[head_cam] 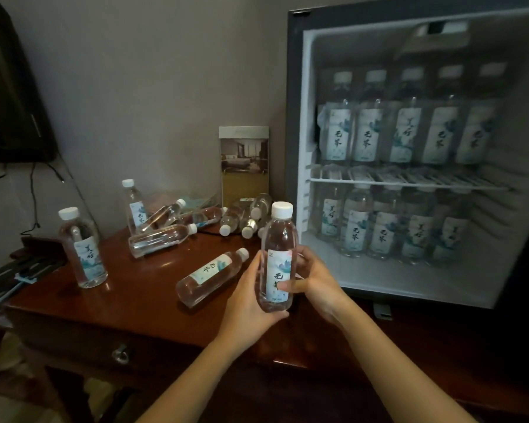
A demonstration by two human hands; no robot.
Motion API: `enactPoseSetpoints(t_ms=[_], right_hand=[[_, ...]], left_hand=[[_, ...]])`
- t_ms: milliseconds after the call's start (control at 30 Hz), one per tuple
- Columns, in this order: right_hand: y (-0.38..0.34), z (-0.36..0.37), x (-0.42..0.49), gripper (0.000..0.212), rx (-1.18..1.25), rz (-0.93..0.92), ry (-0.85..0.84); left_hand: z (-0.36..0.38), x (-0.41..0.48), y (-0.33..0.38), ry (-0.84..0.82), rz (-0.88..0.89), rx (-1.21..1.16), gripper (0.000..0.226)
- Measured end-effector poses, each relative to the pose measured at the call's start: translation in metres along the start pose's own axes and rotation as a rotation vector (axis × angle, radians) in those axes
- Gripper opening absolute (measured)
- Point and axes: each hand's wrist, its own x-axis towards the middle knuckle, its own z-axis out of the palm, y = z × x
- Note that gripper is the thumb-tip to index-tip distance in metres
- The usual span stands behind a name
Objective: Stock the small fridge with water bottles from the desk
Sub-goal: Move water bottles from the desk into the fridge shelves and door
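An upright water bottle point(278, 257) with a white cap and pale label is held in front of the open small fridge point(297, 87). My left hand point(251, 297) cups it from the left and below. My right hand point(315, 279) grips it from the right, thumb across the label. Both fridge shelves hold rows of standing bottles point(403, 132). On the wooden desk point(119, 294) one bottle point(211, 274) lies near my left hand, another point(161, 239) lies farther back, two stand upright point(83, 248) point(135, 206), and several lie in a pile point(242, 218) by the fridge.
A framed card point(244, 166) stands against the wall behind the pile. A dark screen point(9, 102) with hanging cables is at the far left. The desk has a drawer with a metal pull point(120, 353). The front of the fridge's lower shelf point(379, 279) is bare.
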Motion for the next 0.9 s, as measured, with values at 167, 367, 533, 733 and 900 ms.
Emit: enactPoseSetpoints(t_ms=[167,367,533,733,900], right_hand=[[-0.013,-0.051,-0.018,0.059,-0.023,-0.038,0.094],[-0.015,-0.086,-0.017,0.065,-0.108,-0.063,0.244],[-0.018,-0.099,0.000,0.057,-0.207,-0.100,0.292],[-0.010,-0.106,0.025,0.052,-0.276,-0.121,0.311],[-0.002,-0.106,0.041,0.049,-0.367,-0.129,0.379]], left_hand=[[0.044,0.016,0.029,-0.029,0.110,0.089,0.115],[0.090,0.043,0.041,-0.075,0.182,0.153,0.109],[0.113,0.073,0.040,-0.054,0.142,0.165,0.116],[0.123,0.095,0.036,0.034,0.130,0.195,0.108],[0.123,0.110,0.046,0.076,0.071,0.306,0.099]])
